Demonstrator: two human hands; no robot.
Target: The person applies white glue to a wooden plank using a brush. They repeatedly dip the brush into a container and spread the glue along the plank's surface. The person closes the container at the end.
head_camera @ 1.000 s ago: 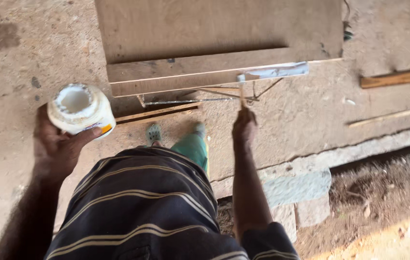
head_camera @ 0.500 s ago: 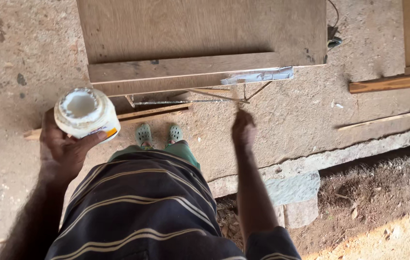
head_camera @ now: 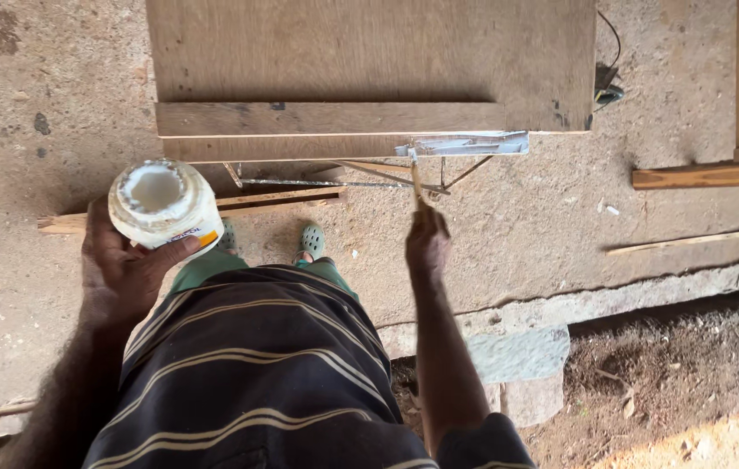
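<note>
The left hand (head_camera: 122, 269) still grips the white glue tub (head_camera: 163, 201); the right hand (head_camera: 427, 243), closed on a stick (head_camera: 416, 181), has reached the plank edge (head_camera: 465, 144), spreading glue there.

A white tub (head_camera: 163, 201) with an orange-yellow label patch is showing against a dark shirt (head_camera: 256, 382) striped in tan. Green clogs (head_camera: 311, 240) are standing on the grey-brown floor (head_camera: 517, 226). The board's edge (head_camera: 465, 144) is gleaming whitish; the plywood (head_camera: 369, 52) is looking brown.

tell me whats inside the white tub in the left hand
The open white tub in the left hand shows a thick white coating on its inner wall and rim. How full it is cannot be seen from above.
</note>
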